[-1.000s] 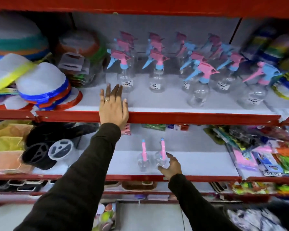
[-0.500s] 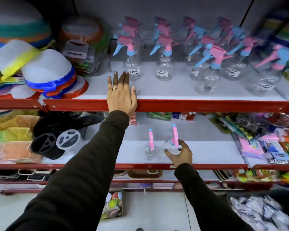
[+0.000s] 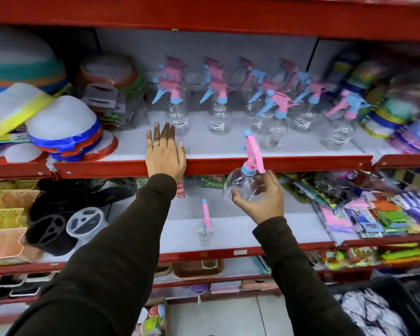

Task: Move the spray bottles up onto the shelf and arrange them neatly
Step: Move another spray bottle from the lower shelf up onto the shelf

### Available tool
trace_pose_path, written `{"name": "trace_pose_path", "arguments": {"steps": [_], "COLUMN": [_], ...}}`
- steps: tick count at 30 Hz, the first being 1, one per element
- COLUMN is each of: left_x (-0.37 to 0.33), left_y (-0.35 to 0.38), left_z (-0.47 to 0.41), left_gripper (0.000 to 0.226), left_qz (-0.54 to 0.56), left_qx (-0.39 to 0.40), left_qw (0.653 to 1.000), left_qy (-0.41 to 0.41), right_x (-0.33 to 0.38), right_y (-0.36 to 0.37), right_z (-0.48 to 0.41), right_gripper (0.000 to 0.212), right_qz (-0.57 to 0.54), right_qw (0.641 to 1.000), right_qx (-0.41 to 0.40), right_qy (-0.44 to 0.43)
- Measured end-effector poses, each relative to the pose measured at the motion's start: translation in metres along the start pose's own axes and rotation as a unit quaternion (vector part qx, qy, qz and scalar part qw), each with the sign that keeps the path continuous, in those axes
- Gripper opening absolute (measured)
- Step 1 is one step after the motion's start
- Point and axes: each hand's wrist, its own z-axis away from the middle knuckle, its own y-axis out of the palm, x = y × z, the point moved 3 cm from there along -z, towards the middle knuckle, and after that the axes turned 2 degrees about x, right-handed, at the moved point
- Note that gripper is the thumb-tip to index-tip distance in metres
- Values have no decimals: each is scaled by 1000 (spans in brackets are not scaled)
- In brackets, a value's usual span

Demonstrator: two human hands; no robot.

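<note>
My right hand (image 3: 260, 198) grips a clear spray bottle (image 3: 241, 184) with a pink and blue head, held in the air in front of the upper shelf's red edge (image 3: 301, 162). My left hand (image 3: 165, 151) rests flat, fingers apart, on that shelf's front edge, just left of the nearest bottle. Several clear spray bottles (image 3: 220, 115) with pink and blue heads stand in rows on the upper shelf. One more spray bottle (image 3: 205, 227) stands alone on the lower shelf (image 3: 240, 252).
Stacked white food covers with coloured rims (image 3: 61, 127) fill the upper shelf's left end, and blurred coloured goods (image 3: 398, 110) fill its right end. On the lower shelf sit black and clear round holders (image 3: 56, 226), baskets (image 3: 5, 214) at left and packets (image 3: 364, 214) at right.
My right hand has closed on one of the two bottles on the lower shelf and lifted it up to the upper shelf's edge. My left hand has stayed on that edge.
</note>
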Motion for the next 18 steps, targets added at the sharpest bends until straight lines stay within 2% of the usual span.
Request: {"name": "trace_pose_path", "arguments": {"steps": [5, 10, 18], "left_x": [0, 1, 3], "left_y": [1, 1, 2], "left_z": [-1, -2, -4], "left_gripper": [62, 63, 62], "left_qz": [9, 19, 13], "left_qx": [-3, -8, -2], "left_qw": [1000, 1000, 1000], "left_qy": [1, -3, -3], "right_x": [28, 34, 27], "right_y": [-2, 21, 51], "right_z": [-51, -94, -127], "right_gripper": [54, 68, 72], "right_qz": [-11, 0, 47], "right_qw": [999, 999, 996], "right_qx": [-33, -25, 9], "right_qy": [-35, 23, 82]}}
